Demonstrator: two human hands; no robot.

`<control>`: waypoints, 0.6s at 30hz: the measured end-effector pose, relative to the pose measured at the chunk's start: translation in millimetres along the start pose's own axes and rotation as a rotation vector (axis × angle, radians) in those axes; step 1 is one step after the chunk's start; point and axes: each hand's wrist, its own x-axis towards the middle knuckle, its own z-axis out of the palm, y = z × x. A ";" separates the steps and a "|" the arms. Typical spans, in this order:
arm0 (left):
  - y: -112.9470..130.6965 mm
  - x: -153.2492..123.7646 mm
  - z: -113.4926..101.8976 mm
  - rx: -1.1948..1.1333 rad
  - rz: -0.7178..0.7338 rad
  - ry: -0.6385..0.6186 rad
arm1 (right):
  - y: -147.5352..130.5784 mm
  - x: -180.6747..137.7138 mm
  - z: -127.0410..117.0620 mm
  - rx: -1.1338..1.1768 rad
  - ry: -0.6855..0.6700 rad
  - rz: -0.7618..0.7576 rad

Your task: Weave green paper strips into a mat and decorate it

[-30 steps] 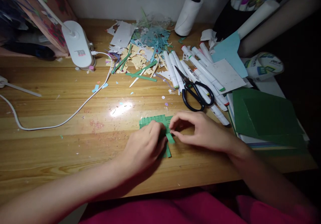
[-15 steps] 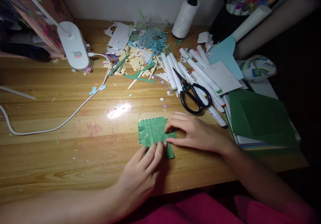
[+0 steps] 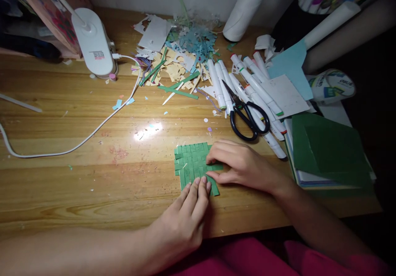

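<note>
A small mat woven from green paper strips [image 3: 192,163] lies flat on the wooden desk [image 3: 93,185] near its front edge. My left hand [image 3: 182,222] rests below it, fingers stretched out and held together, their tips pressing on the mat's lower edge. My right hand [image 3: 241,164] lies at the mat's right side, fingers curled over it, pinching a green strip end that sticks out there.
Black scissors [image 3: 246,115] lie on several white markers [image 3: 247,90] behind my right hand. Green card sheets [image 3: 331,148] are stacked at right. A heap of paper scraps [image 3: 176,57], a thread spool [image 3: 241,14], a white lamp base [image 3: 94,45] and its cable [image 3: 77,144] fill the back.
My left hand slid off the top of the mat down to its lower edge and flattened, uncovering the weave. My right hand stayed at the right side.
</note>
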 end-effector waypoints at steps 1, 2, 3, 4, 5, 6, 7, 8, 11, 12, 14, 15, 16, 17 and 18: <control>0.6 -0.4 1.0 0.000 -0.001 0.002 | -0.1 -0.1 0.4 -0.001 0.000 0.003; 1.1 -0.7 1.7 -0.001 -0.002 0.004 | -0.2 -0.1 0.7 0.000 -0.001 0.002; 1.5 -0.9 2.3 -0.004 -0.002 0.005 | -0.3 -0.1 1.0 0.002 -0.003 -0.001; 1.8 -0.8 2.6 -0.011 -0.002 0.011 | -0.4 0.0 1.1 0.004 -0.004 -0.005; 1.9 -0.6 2.6 -0.021 -0.002 0.019 | -0.4 0.0 0.9 0.006 -0.003 -0.008; 1.8 -0.2 2.4 -0.032 -0.001 0.028 | -0.4 0.2 0.6 0.009 -0.002 -0.008; 1.5 0.3 2.0 -0.042 0.002 0.035 | -0.4 0.5 0.2 0.014 -0.001 -0.006; 1.1 0.8 1.4 -0.047 0.008 0.038 | -0.4 0.9 -0.4 0.022 0.002 -0.002; -0.7 1.9 -0.6 -0.032 0.044 0.015 | -1.0 2.9 -1.4 0.058 0.013 0.010; -1.2 2.0 -1.1 -0.021 0.056 0.004 | -1.6 3.8 -1.3 0.069 0.019 0.011; -2.0 1.9 -1.7 0.001 0.070 -0.008 | -3.5 5.8 0.2 0.080 0.029 0.009; -2.2 1.8 -1.9 0.012 0.073 -0.013 | -4.7 6.8 1.3 0.081 0.033 0.008; -2.3 1.5 -2.1 0.023 0.076 -0.018 | -6.2 7.7 2.7 0.079 0.036 0.007; -2.2 1.2 -2.3 0.032 0.082 -0.024 | -7.8 8.4 4.1 0.072 0.036 0.007; -2.0 1.0 -2.6 0.040 0.087 -0.030 | -9.5 9.0 5.4 0.061 0.036 0.005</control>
